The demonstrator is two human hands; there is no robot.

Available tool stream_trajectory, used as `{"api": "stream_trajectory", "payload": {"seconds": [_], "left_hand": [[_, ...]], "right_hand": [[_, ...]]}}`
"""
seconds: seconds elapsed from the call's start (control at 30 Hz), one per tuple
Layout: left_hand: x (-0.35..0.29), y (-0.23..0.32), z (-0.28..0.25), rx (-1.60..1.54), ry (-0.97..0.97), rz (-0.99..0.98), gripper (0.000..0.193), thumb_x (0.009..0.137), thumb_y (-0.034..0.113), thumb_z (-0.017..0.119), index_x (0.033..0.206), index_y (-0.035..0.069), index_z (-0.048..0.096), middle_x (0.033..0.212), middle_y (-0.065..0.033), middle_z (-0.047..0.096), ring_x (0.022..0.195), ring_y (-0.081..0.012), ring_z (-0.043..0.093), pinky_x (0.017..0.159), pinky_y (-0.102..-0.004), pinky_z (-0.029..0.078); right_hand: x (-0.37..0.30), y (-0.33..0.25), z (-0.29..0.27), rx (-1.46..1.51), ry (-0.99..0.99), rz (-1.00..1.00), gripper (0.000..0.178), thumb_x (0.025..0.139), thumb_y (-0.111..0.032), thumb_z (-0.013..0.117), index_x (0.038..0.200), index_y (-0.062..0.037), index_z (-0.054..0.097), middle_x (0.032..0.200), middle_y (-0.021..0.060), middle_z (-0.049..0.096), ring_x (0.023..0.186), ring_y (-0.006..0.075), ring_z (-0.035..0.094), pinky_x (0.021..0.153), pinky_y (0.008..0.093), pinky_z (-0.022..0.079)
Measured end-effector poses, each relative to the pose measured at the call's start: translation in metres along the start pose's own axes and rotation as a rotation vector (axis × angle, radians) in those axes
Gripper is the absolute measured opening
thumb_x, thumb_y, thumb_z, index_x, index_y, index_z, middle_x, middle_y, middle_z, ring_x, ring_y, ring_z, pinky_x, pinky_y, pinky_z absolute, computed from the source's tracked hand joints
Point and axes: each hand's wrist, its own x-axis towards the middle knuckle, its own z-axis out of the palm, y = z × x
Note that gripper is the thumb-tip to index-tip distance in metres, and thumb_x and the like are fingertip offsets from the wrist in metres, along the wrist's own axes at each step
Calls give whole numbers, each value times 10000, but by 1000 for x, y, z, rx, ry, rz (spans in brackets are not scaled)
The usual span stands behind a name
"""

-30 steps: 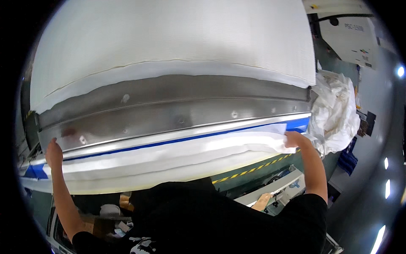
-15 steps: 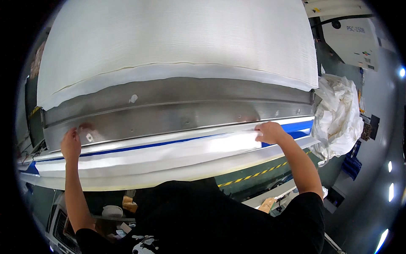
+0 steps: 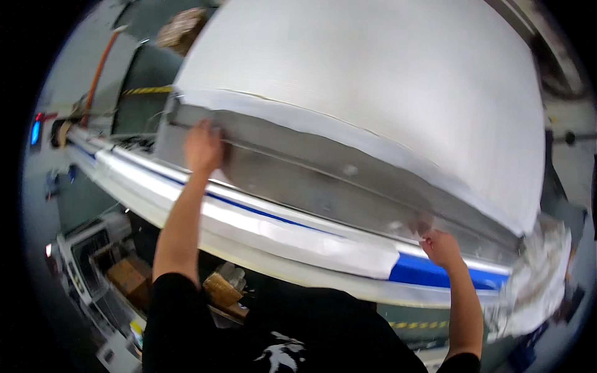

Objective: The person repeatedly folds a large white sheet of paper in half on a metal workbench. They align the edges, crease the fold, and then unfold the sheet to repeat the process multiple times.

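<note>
My left hand (image 3: 203,147) is raised over the left part of a shiny grey metal panel (image 3: 292,180), its fingers smeared by motion. My right hand (image 3: 441,247) is closed in a pinch by the panel's lower edge; anything between its fingertips is hidden or too small to name. Below the panel runs a long white rail with a white sheet (image 3: 298,247) lying along it. Blue material (image 3: 429,271) shows on the rail beyond the sheet's right end, under my right wrist. Above the panel spreads a broad white fabric (image 3: 373,81) with a wavy lower edge.
Crumpled white material (image 3: 538,280) hangs at the rail's right end. Below the rail on the left are a cardboard box (image 3: 129,278) and a grey machine (image 3: 93,248). An orange pole (image 3: 102,71) stands at the far left.
The view has turned and shifted left. My left hand has moved up from the rail onto the panel's area. My right hand has left the sheet's right end and now is at the panel's lower edge.
</note>
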Motion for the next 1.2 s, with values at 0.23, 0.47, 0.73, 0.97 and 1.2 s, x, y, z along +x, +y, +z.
{"api": "stream_trajectory", "payload": {"seconds": [0.23, 0.47, 0.73, 0.97, 1.2], "left_hand": [[0, -3, 8, -264, 173, -54, 367, 807, 191, 558, 1147, 52, 546, 1207, -131, 523, 1127, -318, 477, 1005, -438, 339], [7, -3, 2, -388, 162, -69, 400, 802, 186, 548, 1172, 39, 523, 1235, -154, 498, 1175, -327, 452, 1008, -453, 329], [6, -7, 5, -412, 115, -112, 422, 789, 195, 561, 1179, 39, 511, 1247, -140, 490, 1200, -309, 437, 1029, -447, 317], [8, -7, 3, -423, 76, -120, 445, 786, 193, 573, 1199, 46, 494, 1269, -139, 467, 1216, -303, 419, 1037, -442, 302], [58, -46, -1, -415, 305, -131, 456, 763, 125, 579, 1206, 50, 495, 1272, -138, 477, 1191, -307, 442, 1014, -441, 320]], "right_hand": [[132, -229, -55, 52, 137, -406, 205, 849, -276, 549, 904, -88, 609, 818, 160, 624, 789, 355, 597, 684, 448, 469], [272, -440, -98, 205, 341, -724, 183, 827, -234, 554, 908, -82, 616, 820, 138, 640, 778, 327, 617, 693, 416, 483], [351, -532, -112, 209, 408, -741, 168, 767, -231, 588, 819, -93, 670, 797, 100, 673, 774, 297, 642, 707, 393, 507], [351, -535, -110, 125, 493, -651, 165, 775, -263, 604, 805, -116, 673, 764, 76, 672, 736, 278, 639, 677, 384, 503], [358, -530, -107, 99, 574, -652, 157, 782, -277, 635, 804, -126, 670, 726, 38, 669, 670, 233, 634, 625, 350, 494]]}}
